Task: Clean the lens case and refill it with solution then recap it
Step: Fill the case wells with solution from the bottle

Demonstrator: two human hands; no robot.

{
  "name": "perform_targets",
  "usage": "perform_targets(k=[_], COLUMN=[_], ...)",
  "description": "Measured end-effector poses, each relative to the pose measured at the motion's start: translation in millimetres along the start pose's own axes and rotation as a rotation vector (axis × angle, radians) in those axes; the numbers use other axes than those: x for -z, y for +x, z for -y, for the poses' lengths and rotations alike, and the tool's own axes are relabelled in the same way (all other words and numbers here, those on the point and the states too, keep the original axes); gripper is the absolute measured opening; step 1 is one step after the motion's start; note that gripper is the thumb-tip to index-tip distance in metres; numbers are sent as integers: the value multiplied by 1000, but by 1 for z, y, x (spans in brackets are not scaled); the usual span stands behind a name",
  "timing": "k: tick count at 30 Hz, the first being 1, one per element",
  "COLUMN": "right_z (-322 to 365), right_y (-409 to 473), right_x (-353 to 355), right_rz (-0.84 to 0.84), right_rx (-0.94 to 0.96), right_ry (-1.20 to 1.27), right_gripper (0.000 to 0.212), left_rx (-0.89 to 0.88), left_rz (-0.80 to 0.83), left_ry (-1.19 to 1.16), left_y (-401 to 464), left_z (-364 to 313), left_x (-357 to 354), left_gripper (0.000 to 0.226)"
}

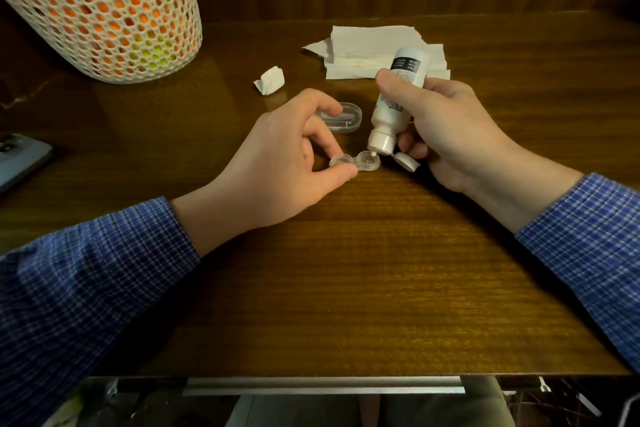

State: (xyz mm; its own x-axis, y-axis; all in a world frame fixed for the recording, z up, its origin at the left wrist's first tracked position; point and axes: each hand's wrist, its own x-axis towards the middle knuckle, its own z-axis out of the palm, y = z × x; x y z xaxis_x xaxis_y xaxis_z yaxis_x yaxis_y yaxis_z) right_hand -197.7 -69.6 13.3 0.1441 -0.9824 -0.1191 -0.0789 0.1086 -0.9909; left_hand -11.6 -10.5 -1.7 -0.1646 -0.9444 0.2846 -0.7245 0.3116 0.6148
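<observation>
Fingers of the left hand (287,152) pinch the lens case (355,162) on the table (346,270). Right hand (446,128) grips the solution bottle (394,104) tilted nozzle-down over the case's right well, flip cap hanging open

The table (346,270) is seen to be of dark wood with a marked grain, polished to a gloss that reflects light near its far left corner. The lens case (356,161) and the lid (341,117) behind it are made of clear, smooth plastic. The bottle (394,104) is of white, smooth plastic. The tissues (367,48) are of soft, matt white paper. The sleeves (86,281) are of checked woven cloth. The basket (104,10) is formed of white plastic mesh.
</observation>
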Motion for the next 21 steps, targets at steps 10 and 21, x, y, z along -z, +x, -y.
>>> perform_targets(k=[10, 21], right_z=[4, -2], right_y=[0, 1], right_x=[0, -1], right_rz=[-21, 19], right_rx=[-57, 45], right_ry=[145, 55], right_gripper=[30, 22], left_rx=[29, 15], left_rz=[9, 14], left_ry=[-34, -25], left_y=[2, 1], left_z=[1, 0], left_x=[1, 1], left_gripper=[62, 66])
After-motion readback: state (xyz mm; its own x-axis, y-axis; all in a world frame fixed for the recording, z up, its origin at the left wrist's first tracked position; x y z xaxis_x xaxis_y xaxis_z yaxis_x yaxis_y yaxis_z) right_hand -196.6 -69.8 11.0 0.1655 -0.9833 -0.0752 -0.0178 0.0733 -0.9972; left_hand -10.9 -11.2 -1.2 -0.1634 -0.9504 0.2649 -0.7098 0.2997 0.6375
